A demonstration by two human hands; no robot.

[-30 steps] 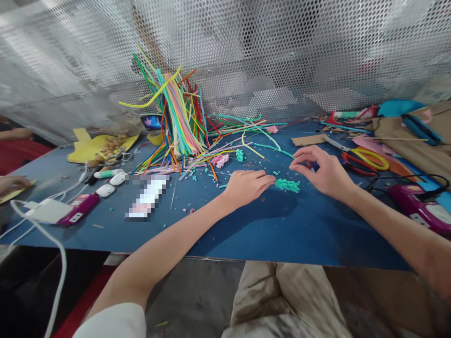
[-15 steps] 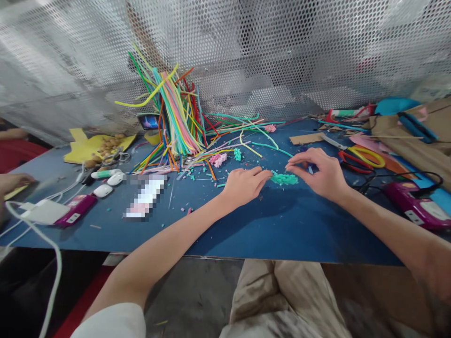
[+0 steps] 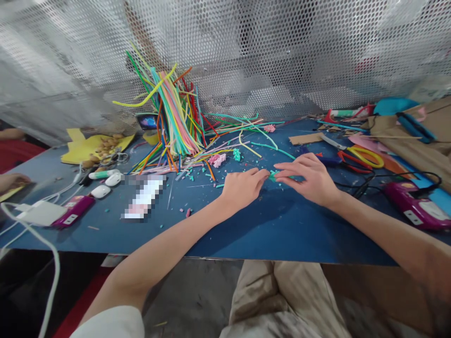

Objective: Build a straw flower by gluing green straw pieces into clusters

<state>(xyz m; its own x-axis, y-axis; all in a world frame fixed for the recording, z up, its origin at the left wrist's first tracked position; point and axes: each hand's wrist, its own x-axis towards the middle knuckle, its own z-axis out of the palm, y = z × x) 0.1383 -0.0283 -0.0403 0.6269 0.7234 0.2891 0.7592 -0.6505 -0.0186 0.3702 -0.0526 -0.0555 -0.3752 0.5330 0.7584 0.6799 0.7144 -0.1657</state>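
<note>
Over the middle right of the blue table, my left hand pinches one end of a turquoise pipe-cleaner piece between thumb and fingertips. From the other side my right hand closes its thumb and fingers around the same piece, close to the left fingertips. Most of the piece is hidden behind the right fingers. Just beyond the hands lie a small turquoise cluster and a pink cluster. Tiny turquoise clippings are scattered around them.
A tall bundle of coloured pipe cleaners stands at the back. Scissors and a purple power strip lie to the right. On the left are a blurred-out phone, a white charger with cables, and another person's hand.
My right hand has moved left and closed over the turquoise piece, covering most of it. Dark-handled pliers now show behind that hand. My left hand stays nearly still.
</note>
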